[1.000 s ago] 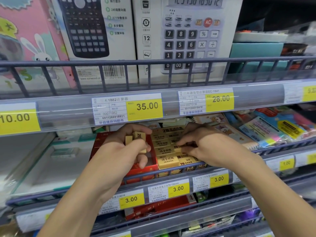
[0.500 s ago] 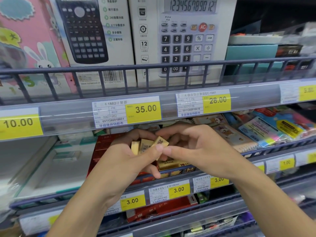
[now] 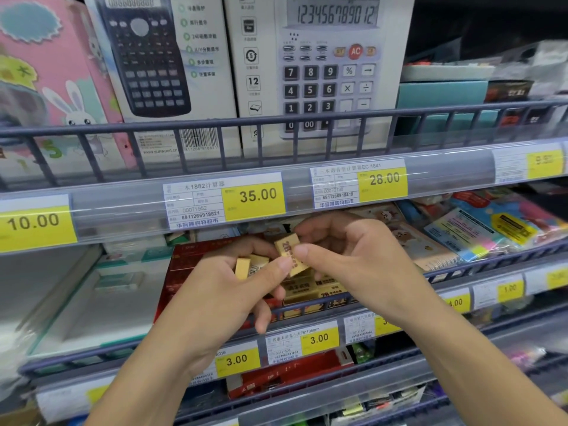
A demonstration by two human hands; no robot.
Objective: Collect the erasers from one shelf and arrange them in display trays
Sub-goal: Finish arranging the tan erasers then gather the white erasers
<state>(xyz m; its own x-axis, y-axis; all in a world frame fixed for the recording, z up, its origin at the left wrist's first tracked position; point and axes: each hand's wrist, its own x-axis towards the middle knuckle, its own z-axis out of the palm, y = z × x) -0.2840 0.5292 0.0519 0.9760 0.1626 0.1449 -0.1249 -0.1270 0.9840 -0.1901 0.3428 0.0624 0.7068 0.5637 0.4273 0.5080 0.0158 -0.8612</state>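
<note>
Head view only. Left hand (image 3: 224, 290) curled around a small stack of tan erasers (image 3: 250, 265), thumb reaching up to the newest one. Right hand (image 3: 353, 256) pinches a tan eraser (image 3: 290, 253) printed "2B", tilted, held between thumb and fingers, touching the left thumb tip. Both hands hover just above the red display tray (image 3: 196, 265) on the middle shelf. More tan erasers (image 3: 310, 290) lie packed in the tray's right part, behind the wire shelf rail (image 3: 307, 309). Calculator boxes (image 3: 322, 72) stand on the shelf above, price tags (image 3: 255, 196) along its edge.

Step, as I judge it: collecting, passing a picked eraser into the left-hand stack. Next move calls for the left thumb to clamp it flush against the others, then the right hand lets go; risk of the stack slipping.
</note>
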